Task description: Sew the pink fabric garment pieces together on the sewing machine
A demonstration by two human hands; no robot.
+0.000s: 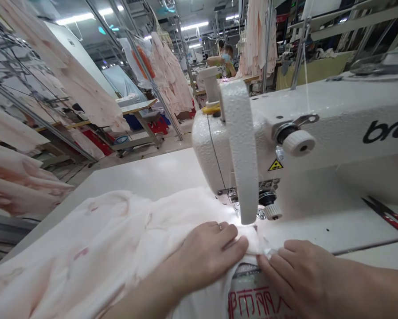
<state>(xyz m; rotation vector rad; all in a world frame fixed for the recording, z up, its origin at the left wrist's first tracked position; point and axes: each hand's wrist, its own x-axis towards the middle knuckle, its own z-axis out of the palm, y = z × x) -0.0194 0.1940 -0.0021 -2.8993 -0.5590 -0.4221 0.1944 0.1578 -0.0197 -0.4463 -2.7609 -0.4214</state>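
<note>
Left hand (205, 252) lies flat on the pale pink cloth (86, 252), pressing it down, not gripping, ring on one finger. Right hand (295, 274) pinches the cloth's edge between its fingers, lower center of the frame. Cloth spreads across the white bench (146, 173) and reaches the foot of the sewing machine (239, 150). Red printed characters (255, 297) show on the cloth at bottom center. Red-handled snips (388, 217) lie at right edge. Pink garments (82, 84) hang upper left; co-worker (224, 60) sits far off, top center.
</note>
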